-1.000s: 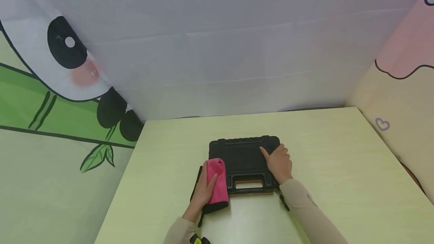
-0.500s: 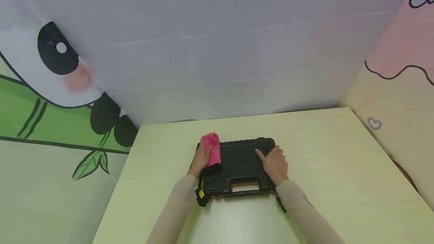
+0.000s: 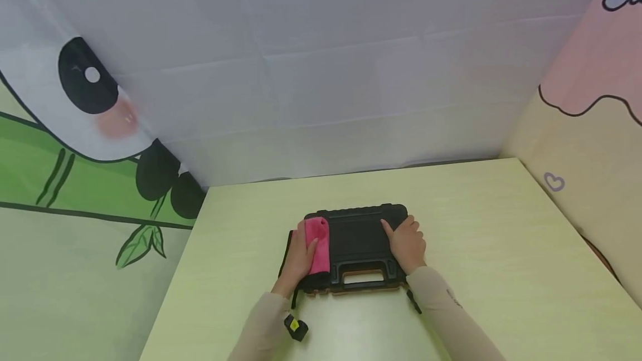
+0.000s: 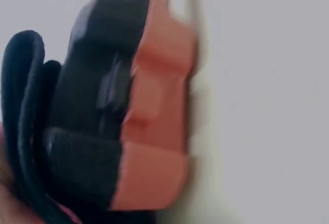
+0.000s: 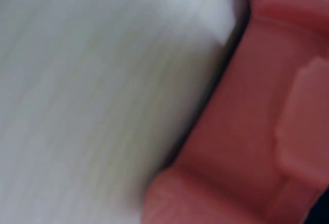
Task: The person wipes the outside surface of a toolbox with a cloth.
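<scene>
A black plastic carrying case with an orange-red underside lies flat on the table, its handle towards me. My left hand holds a folded pink cloth with black edging against the left part of the lid, thumb over the pink. In the left wrist view the cloth's dark folds lie beside the case's latch side. On the right edge of the case my right hand keeps a grip, thumb on top; its other fingers are partly hidden. The right wrist view shows only the red side and table.
The pale wooden table extends around the case, with a grey-white sheet behind it. Printed panels stand at left and right. A black-and-yellow piece dangles by my left wrist, and a black strap by my right.
My left hand with the pink cloth slides up to the case's far left corner, then partway back towards me. The right hand and the case stay nearly in place; the head view shifts slightly.
</scene>
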`<state>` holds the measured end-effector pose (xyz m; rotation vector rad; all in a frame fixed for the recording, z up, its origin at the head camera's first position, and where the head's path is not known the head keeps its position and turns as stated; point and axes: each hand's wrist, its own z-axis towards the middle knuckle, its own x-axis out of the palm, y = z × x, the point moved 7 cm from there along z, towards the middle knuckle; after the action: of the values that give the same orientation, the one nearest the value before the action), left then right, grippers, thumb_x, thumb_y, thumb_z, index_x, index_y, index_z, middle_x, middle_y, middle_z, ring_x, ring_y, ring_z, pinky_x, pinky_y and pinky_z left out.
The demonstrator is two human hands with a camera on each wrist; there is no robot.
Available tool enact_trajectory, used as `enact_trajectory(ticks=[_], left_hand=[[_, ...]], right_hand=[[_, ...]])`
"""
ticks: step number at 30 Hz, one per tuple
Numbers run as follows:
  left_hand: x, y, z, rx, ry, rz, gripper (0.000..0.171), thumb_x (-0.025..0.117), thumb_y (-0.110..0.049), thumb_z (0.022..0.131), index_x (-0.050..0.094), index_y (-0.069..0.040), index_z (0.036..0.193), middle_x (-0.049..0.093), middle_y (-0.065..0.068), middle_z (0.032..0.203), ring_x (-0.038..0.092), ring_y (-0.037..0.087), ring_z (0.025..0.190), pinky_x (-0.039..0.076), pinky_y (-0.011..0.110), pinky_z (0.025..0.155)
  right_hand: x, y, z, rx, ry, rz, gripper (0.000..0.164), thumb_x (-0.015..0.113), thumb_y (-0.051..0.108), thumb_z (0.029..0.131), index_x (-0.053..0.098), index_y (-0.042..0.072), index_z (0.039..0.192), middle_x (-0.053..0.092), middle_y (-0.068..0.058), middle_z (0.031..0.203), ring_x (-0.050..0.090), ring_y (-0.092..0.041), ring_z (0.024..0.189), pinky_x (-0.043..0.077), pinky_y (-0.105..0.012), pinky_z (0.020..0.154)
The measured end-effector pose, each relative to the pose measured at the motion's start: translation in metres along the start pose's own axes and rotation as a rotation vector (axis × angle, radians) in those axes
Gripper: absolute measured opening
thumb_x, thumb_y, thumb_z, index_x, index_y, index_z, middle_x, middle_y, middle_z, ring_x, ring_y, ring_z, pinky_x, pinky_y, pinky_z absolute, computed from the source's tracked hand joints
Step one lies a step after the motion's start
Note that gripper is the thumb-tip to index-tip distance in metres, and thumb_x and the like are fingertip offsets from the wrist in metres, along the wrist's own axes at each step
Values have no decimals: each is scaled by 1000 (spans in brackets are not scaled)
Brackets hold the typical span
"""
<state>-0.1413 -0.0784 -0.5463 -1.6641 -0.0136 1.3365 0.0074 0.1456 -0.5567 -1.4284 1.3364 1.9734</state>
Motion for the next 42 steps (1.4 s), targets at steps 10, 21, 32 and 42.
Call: enact_trajectory(ticks=[10,21,32,42], left_hand=[[4,17,-69,-69,-73,-80,62,43,-29,97,18,-1,145,31,21,144,34,37,131,34,54,103],[4,8,3,-22,79,54,62,43,-22,96,13,9,141,30,35,135,36,48,123,35,57,99],[4,23,61,-75,139,38,63,41,-27,97,13,5,143,32,32,139,34,45,129,33,56,103],[-1,20,30,13,133,-49,65,45,-25,95,13,9,141,35,33,134,36,44,126,31,54,105]], right_hand=[[12,1,-10,-3,-28,10,70,48,55,89,40,-12,107,52,-26,87,57,-40,72,47,-47,56],[15,-3,-9,-8,74,-11,76,40,56,91,32,-14,119,50,-29,97,57,-41,79,48,-47,58],[17,2,-15,12,36,1,75,41,54,92,34,-16,119,51,-31,99,57,-43,80,48,-49,60],[15,3,-16,59,7,13,75,42,53,92,35,-17,118,51,-31,98,56,-45,82,48,-50,60]])
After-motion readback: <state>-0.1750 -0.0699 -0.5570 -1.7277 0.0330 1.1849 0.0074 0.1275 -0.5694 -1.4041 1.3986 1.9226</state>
